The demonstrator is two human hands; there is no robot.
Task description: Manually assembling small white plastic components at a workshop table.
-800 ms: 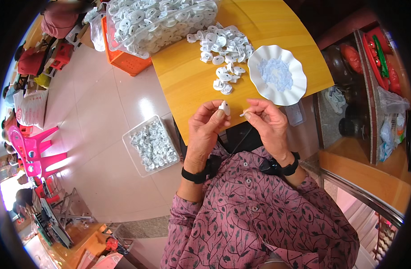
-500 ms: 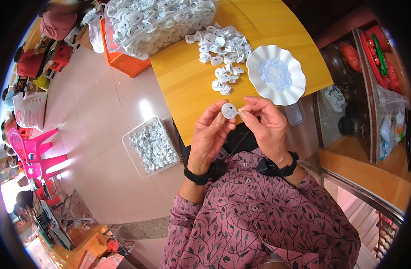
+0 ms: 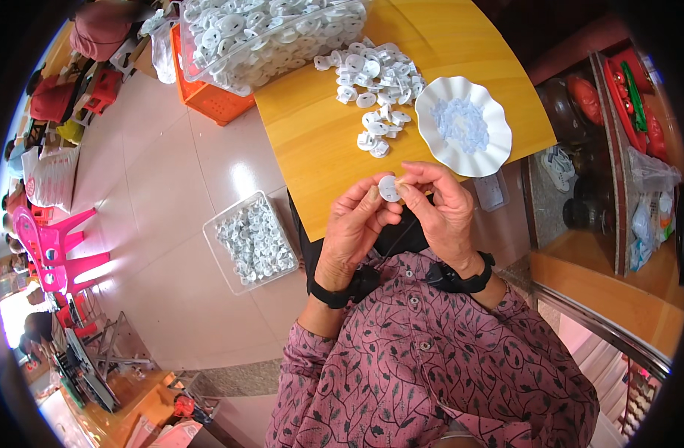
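My left hand [image 3: 359,213] pinches a round white plastic socket piece [image 3: 389,189] between thumb and fingers, its flat face with small slots turned up. My right hand [image 3: 440,201] is closed at the right edge of that piece, thumb and forefinger pressed together against it. Whatever sits between those right fingertips is hidden. Just beyond my hands, on the yellow wooden table [image 3: 312,160], lies a loose heap of similar white socket pieces [image 3: 379,75]. To its right a white plate with a wavy rim [image 3: 500,142] holds many small pale bluish plastic bits [image 3: 461,123].
A clear tub heaped with white pieces [image 3: 275,37] stands at the far left above an orange crate [image 3: 215,106]. On the tiled floor to the left sits another clear tub of small white parts [image 3: 254,243]. A shelf [image 3: 618,164] stands at the right, and a pink stool [image 3: 58,250] far left.
My right fingertips have closed in on the socket piece's edge; the small pale sliver seen between them before is now hidden. The piece has shifted slightly right and turned.
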